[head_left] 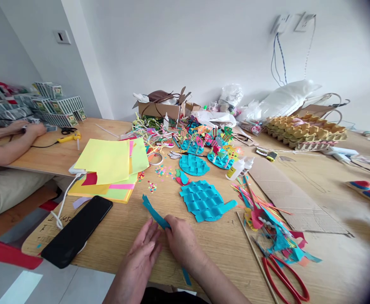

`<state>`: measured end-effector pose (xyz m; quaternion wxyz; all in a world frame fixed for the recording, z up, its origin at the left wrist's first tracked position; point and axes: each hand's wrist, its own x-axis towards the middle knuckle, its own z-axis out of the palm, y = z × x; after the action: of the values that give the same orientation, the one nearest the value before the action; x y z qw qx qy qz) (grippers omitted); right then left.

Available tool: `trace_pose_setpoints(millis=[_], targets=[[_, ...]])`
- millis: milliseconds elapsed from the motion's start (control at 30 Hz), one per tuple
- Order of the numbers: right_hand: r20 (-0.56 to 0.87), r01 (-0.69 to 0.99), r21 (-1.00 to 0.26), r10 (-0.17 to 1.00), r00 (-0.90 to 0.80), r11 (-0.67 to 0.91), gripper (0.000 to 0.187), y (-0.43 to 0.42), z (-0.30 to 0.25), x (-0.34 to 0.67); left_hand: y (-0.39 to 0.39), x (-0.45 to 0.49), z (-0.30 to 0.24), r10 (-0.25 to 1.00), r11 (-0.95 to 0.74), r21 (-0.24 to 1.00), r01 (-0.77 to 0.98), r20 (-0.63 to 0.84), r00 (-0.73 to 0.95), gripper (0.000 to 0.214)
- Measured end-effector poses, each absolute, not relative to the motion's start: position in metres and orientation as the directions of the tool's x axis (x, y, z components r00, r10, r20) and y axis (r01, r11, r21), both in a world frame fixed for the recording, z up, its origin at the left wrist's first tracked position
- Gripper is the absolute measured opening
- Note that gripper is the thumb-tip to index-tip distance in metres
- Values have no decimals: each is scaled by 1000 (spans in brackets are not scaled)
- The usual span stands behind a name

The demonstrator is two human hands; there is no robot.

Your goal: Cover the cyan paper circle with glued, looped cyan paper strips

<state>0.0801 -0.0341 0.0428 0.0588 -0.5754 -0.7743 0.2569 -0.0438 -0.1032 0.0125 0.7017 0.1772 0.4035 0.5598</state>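
Several blue paper strips (155,213) are pinched in my right hand (183,240), which is closed over their middle. Their far ends stick out up and to the left, and one blue end hangs below my wrist near the table edge. My left hand (144,249) lies just left of it, palm turned inward, fingers stretched and apart from the strips or barely beside them. Just beyond my hands lies a woven blue paper piece (202,200) with a strip jutting from its right side. A smaller blue woven oval (193,164) rests behind it.
Red-handled scissors (284,278), a thin stick (256,255) and paper scraps lie at right. Glue bottles (235,169) stand behind. A black phone (77,230) and coloured paper sheets (109,160) are at left. A co-worker's hands (34,128) are at the far left.
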Motion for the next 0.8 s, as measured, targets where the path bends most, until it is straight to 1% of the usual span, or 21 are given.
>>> trace_pose_setpoints(millis=[67,100,133,167,200,233,267,300,367,433,500,600,700,800], targets=[[-209,883,-409,918,-336,230,21,-30,43,85,-102,-52,13,935,274,805,-526,-352,-52,45],[-212,890,-381,913,-348,251,21,-28,44,87,-99,-58,16,941,226,875,-427,-310,-138,44],[-216,894,-354,906,-363,274,21,-27,45,89,-95,-64,19,948,158,946,-283,-225,-225,42],[-224,896,-329,898,-380,297,21,-26,46,89,-90,-71,24,955,92,989,-114,-121,-272,39],[-229,897,-307,890,-395,318,21,-25,47,89,-83,-78,28,954,10,997,70,12,-300,37],[-230,895,-289,883,-410,340,21,-25,48,89,-75,-85,32,948,-69,968,242,139,-285,37],[-227,890,-274,875,-427,363,22,-24,48,88,-68,-92,35,945,-136,919,371,233,-230,39],[-218,883,-262,868,-446,389,23,-24,49,87,-60,-97,36,946,-179,874,451,279,-164,41],[-198,870,-237,856,-478,431,24,-25,49,86,-48,-105,32,966,-199,834,514,254,-38,44],[-183,865,-218,852,-491,452,24,-26,50,86,-40,-110,23,984,-178,848,500,156,85,45],[-178,869,-200,855,-487,453,23,-27,49,86,-35,-111,14,984,-173,857,486,135,112,49],[-196,878,-166,858,-475,449,23,-27,46,86,-29,-111,6,981,-191,852,487,161,103,51],[-204,879,-148,856,-475,453,27,-26,44,86,-23,-109,8,965,-263,799,540,213,156,41],[-201,874,-154,852,-484,460,27,-26,44,87,-20,-109,12,951,-306,728,613,215,220,26]])
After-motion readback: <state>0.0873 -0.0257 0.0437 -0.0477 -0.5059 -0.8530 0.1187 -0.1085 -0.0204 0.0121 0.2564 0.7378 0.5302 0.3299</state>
